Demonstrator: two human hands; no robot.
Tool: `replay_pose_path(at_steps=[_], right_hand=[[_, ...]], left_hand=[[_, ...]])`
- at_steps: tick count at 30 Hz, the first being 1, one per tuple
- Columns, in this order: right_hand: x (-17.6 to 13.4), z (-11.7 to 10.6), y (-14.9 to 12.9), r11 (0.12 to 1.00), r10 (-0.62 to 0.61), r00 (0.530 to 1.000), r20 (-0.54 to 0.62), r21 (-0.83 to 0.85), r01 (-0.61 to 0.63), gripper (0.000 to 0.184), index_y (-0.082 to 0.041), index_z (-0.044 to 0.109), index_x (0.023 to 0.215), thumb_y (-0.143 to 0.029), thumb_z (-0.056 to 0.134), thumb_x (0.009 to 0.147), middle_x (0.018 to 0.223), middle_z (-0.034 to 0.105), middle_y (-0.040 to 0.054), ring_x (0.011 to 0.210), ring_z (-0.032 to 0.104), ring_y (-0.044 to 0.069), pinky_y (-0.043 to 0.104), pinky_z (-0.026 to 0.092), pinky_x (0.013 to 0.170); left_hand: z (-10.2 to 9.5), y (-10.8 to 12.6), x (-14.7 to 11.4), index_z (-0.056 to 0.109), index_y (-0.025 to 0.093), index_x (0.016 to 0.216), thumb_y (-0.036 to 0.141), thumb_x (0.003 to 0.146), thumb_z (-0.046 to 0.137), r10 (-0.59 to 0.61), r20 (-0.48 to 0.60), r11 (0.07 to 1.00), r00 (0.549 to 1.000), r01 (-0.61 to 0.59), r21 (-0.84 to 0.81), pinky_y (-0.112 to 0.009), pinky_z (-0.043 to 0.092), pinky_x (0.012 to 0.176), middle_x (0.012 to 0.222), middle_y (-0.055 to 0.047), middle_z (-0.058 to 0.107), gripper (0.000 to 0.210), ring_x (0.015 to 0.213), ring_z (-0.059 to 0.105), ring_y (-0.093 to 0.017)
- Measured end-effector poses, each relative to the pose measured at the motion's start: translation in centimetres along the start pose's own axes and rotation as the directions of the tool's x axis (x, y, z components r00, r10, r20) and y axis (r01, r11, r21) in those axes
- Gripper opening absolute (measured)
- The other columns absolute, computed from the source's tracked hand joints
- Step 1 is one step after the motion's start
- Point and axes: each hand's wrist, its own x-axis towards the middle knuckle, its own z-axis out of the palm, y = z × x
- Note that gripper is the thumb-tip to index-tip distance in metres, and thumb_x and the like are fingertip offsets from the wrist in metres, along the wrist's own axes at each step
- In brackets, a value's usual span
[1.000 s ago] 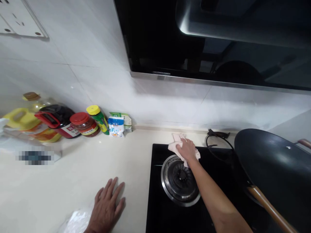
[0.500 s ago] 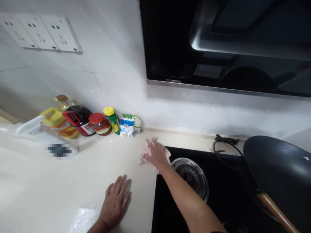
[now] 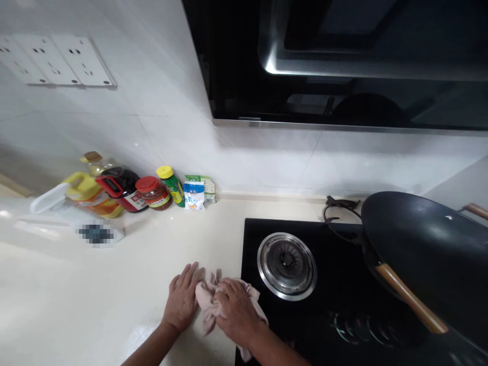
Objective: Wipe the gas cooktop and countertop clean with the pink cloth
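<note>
My right hand is closed over a crumpled pale pink cloth, pressing it where the white countertop meets the left edge of the black glass cooktop. Part of the cloth drapes onto the glass. My left hand lies flat on the counter just left of the cloth, its fingers stretched out, holding nothing. Right of the cloth, a round metal burner is set in the cooktop.
A black wok with a wooden handle stands on the cooktop's right side. Along the wall are a salt packet, a green shaker, a red-lidded jar and several bottles. A dark range hood hangs above.
My right hand has pulled the cloth from the back of the counter toward me, beside my left hand. The left hand stays flat. The view has shifted slightly right.
</note>
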Motion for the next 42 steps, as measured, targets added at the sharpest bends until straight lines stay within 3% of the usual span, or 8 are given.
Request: replay_pose_path(at_steps=[7,14,17,20,25,33,37,42], right_hand=[[0.8,-5.2,1.4,0.837,0.105,0.992,0.074,0.532,-0.129,0.043,-0.024,0.061,0.132,-0.020,0.051,0.090,0.128,0.066,0.0048,0.121,0.063,0.019,0.036,0.048,0.109],[1.6,-12.4,6.2,0.921,0.388,0.869,-0.306,0.147,-0.360,0.052,-0.022,0.062,0.139,-0.019,0.042,0.091,0.151,0.050,0.0121,0.145,0.045,0.023,0.044,0.036,0.125],[0.7,-11.5,5.0,0.958,0.266,0.916,-0.300,-0.027,-0.287,0.048,-0.025,0.062,0.143,-0.031,0.041,0.101,0.159,0.046,0.0117,0.149,0.041,0.027,0.049,0.034,0.125],[-0.7,-7.8,2.7,0.955,0.215,0.970,-0.115,-0.182,-0.233,0.050,-0.034,0.061,0.145,-0.045,0.058,0.097,0.171,0.033,0.0059,0.157,0.026,0.038,0.065,0.022,0.126],[-2.4,-3.0,2.1,0.927,0.280,0.959,-0.038,-0.251,-0.280,0.056,-0.037,0.065,0.140,-0.043,0.074,0.085,0.172,0.032,0.0033,0.158,0.020,0.046,0.074,0.007,0.124],[7.4,-7.5,7.1,0.844,0.350,0.932,-0.099,-0.398,-0.359,0.048,-0.028,0.061,0.145,-0.047,0.053,0.102,0.170,0.035,0.0096,0.157,0.026,0.038,0.057,0.016,0.127],[12.0,-12.3,12.1,0.733,0.501,0.847,-0.178,-0.433,-0.524,0.056,-0.028,0.050,0.156,-0.051,0.046,0.104,0.170,0.032,0.0149,0.155,0.028,0.039,0.061,0.019,0.122],[14.4,-16.8,17.1,0.498,0.689,0.597,-0.412,-0.329,-0.802,0.062,-0.020,0.046,0.157,-0.052,0.041,0.104,0.158,0.041,0.0248,0.141,0.044,0.043,0.059,0.029,0.112]], left_hand=[[-0.9,0.9,0.3,0.061,0.025,0.146,0.040,0.100,0.044,-0.034,0.029,0.998,0.999,0.035,-0.046,-0.051,0.040,0.113,0.159,-0.012,0.055,0.050,0.148,0.047,-0.032],[-1.0,1.4,0.5,0.061,0.027,0.146,0.040,0.104,0.041,-0.059,0.001,0.996,0.998,0.059,-0.062,-0.051,0.039,0.115,0.158,-0.011,0.056,0.048,0.148,0.048,-0.031],[-0.9,1.4,0.4,0.061,0.026,0.145,0.041,0.104,0.041,-0.061,0.002,0.996,0.998,0.061,-0.065,-0.052,0.038,0.116,0.159,-0.011,0.056,0.048,0.148,0.047,-0.032],[-1.0,1.5,0.4,0.062,0.026,0.144,0.041,0.104,0.042,-0.058,0.001,0.996,0.998,0.058,-0.061,-0.051,0.039,0.115,0.158,-0.010,0.056,0.047,0.148,0.048,-0.031],[-0.9,1.5,0.3,0.064,0.027,0.142,0.041,0.104,0.043,-0.060,-0.009,0.997,0.998,0.059,-0.050,-0.051,0.039,0.114,0.158,-0.009,0.057,0.046,0.147,0.049,-0.031],[-0.1,1.2,-0.2,0.062,0.029,0.145,0.040,0.103,0.045,-0.037,-0.058,0.999,0.998,0.036,-0.027,-0.047,0.039,0.114,0.157,-0.009,0.058,0.047,0.146,0.049,-0.029],[0.0,1.1,-0.5,0.059,0.029,0.148,0.038,0.103,0.046,-0.006,-0.083,1.000,0.996,0.007,0.013,-0.047,0.038,0.115,0.158,-0.008,0.057,0.047,0.147,0.048,-0.028],[0.2,1.4,-1.0,0.050,0.030,0.155,0.037,0.102,0.047,0.011,-0.104,0.999,0.995,-0.007,0.041,-0.049,0.035,0.119,0.162,-0.008,0.052,0.053,0.152,0.042,-0.029]])
